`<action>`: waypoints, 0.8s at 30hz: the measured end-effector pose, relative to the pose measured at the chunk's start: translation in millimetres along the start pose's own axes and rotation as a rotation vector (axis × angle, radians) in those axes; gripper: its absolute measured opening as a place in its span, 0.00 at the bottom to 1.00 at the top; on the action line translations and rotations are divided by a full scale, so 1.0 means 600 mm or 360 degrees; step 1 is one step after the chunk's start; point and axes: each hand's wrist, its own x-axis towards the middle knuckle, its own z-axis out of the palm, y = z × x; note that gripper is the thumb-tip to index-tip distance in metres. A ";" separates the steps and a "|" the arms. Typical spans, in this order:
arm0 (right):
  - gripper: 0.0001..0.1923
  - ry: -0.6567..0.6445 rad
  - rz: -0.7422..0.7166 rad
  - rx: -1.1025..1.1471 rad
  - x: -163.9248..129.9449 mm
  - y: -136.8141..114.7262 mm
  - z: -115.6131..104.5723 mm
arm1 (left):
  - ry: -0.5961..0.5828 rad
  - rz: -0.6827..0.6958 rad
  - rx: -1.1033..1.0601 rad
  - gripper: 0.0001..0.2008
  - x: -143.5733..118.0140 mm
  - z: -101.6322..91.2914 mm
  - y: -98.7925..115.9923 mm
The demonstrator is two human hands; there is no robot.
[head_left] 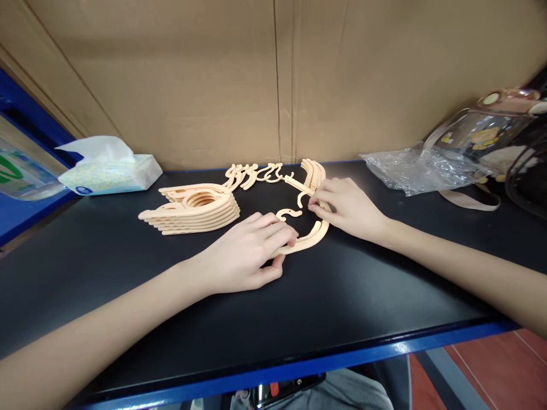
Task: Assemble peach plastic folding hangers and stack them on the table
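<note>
My left hand [248, 253] pinches one end of a curved peach plastic hanger piece [308, 238] lying on the black tabletop [325, 296]. My right hand [348, 206] grips the other end of that piece, where it meets a small pile of like pieces [314, 172]. A loose peach hook [288, 214] lies between the two hands. To the left sits a neat stack of peach hanger bodies [194, 208]. Several loose hooks [256, 172] lie in a row behind it.
A tissue pack [109, 171] sits at the back left beside a blue frame [25, 122]. Crumpled clear plastic [419, 169] and a transparent bag with a strap [491, 136] lie at the right. A cardboard wall [273, 74] closes the back. The table's blue front edge [342, 359] runs below.
</note>
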 end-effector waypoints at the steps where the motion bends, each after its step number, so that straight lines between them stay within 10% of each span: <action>1: 0.09 0.0001 -0.0007 0.0003 0.000 0.000 0.000 | -0.0004 -0.0001 0.0002 0.09 0.000 0.000 0.000; 24: 0.11 -0.0015 -0.0331 0.0027 -0.002 -0.002 -0.002 | 0.0076 -0.0359 0.0129 0.06 -0.003 0.004 -0.017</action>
